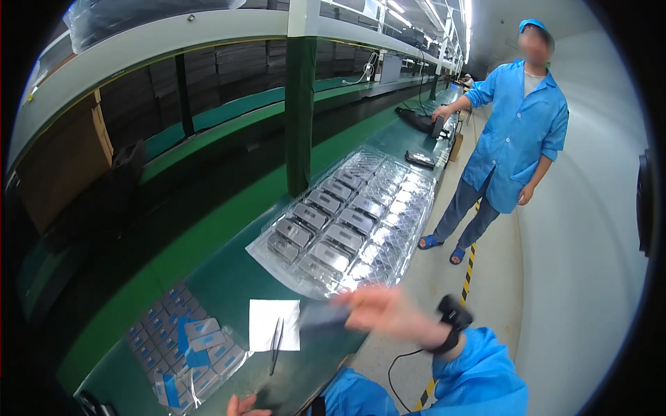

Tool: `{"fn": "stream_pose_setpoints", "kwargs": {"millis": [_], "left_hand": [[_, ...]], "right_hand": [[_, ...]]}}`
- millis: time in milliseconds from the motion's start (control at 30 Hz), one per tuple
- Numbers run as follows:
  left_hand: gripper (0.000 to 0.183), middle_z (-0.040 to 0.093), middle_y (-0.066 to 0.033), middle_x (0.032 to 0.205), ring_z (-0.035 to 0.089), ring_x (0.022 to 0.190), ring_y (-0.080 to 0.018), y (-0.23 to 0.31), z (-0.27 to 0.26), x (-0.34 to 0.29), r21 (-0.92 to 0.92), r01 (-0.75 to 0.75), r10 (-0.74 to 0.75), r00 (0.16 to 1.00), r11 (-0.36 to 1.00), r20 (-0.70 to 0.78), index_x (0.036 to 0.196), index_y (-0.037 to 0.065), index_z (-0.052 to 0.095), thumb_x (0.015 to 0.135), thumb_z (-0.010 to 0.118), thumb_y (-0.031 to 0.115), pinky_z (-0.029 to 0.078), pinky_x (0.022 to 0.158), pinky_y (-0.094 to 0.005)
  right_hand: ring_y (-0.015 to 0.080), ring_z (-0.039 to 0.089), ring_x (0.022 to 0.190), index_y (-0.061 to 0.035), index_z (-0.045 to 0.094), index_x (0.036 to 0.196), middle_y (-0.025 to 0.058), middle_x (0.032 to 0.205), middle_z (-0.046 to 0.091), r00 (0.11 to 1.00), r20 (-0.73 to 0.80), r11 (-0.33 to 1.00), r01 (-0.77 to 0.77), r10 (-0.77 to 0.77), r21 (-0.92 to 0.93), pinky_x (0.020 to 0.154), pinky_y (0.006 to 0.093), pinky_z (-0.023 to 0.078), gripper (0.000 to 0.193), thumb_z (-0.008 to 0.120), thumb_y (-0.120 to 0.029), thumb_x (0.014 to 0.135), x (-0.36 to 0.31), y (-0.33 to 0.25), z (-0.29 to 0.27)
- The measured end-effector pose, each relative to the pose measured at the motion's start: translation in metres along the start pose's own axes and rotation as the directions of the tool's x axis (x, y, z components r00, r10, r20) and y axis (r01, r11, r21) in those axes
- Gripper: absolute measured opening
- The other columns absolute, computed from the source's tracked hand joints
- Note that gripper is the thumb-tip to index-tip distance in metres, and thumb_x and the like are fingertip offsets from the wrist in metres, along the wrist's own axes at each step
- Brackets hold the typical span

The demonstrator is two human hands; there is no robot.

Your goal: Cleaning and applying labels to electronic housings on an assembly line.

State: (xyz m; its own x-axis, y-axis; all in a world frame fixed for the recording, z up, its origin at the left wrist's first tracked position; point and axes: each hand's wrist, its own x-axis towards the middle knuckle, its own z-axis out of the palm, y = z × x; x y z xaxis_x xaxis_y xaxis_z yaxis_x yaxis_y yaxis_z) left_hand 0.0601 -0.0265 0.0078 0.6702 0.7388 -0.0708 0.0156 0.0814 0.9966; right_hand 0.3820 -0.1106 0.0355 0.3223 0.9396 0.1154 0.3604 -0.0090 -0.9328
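Dark grey and blurred, the flat piece (325, 317) I am gripping in my right hand (383, 313) is appearing just right of a white sheet (262, 322), while my left hand (245, 406) is showing nearer, its hold unclear to me, and a clear tray (267, 263) is lying farther off.

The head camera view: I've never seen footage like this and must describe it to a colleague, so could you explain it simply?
There's no machine here: a person works with two bare hands. A wide fisheye camera on their head looks down, so straight edges curve. The right hand, blurred, seems to hold a dark flat piece. Only fingers of the left hand show at the lower edge. On the green bench lie a clear tray of grey parts, a white sheet with dark tweezers partly on it, and small grey pieces with blue strips. A co-worker stands beyond.
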Motion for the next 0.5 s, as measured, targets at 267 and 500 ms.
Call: {"fn": "stream_pose_setpoints", "kwargs": {"millis": [267,500], "left_hand": [[0.035,0.063,-0.0115,0.103,0.061,0.086,-0.016,-0.007,-0.024,0.001,-0.033,0.07,-0.076,0.971,0.997,-0.227,0.125,-0.003,0.049,0.09,0.055,0.002,0.047,0.079,-0.0267],[0.032,0.064,-0.0108,0.1,0.06,0.083,-0.0151,-0.01,-0.024,-0.007,-0.04,0.079,-0.087,0.941,0.996,-0.327,0.122,-0.002,0.052,0.09,0.056,0.003,0.048,0.076,-0.0263]], "right_hand": [[0.0063,0.049,0.061,-0.001,0.061,0.111,-0.0011,0.069,0.056,0.71,-0.702,0.984,-0.078,-0.059,-0.162,0.056,0.022,0.039,0.03,0.062,-0.002,0.082,0.089,0.119,-0.223],[0.0157,0.06,0.064,-0.0045,0.066,0.106,0.0084,0.073,0.067,0.736,-0.677,0.905,-0.297,0.013,-0.305,0.061,0.0313,0.048,0.028,0.067,-0.009,0.078,0.125,0.16,-0.224]]}}
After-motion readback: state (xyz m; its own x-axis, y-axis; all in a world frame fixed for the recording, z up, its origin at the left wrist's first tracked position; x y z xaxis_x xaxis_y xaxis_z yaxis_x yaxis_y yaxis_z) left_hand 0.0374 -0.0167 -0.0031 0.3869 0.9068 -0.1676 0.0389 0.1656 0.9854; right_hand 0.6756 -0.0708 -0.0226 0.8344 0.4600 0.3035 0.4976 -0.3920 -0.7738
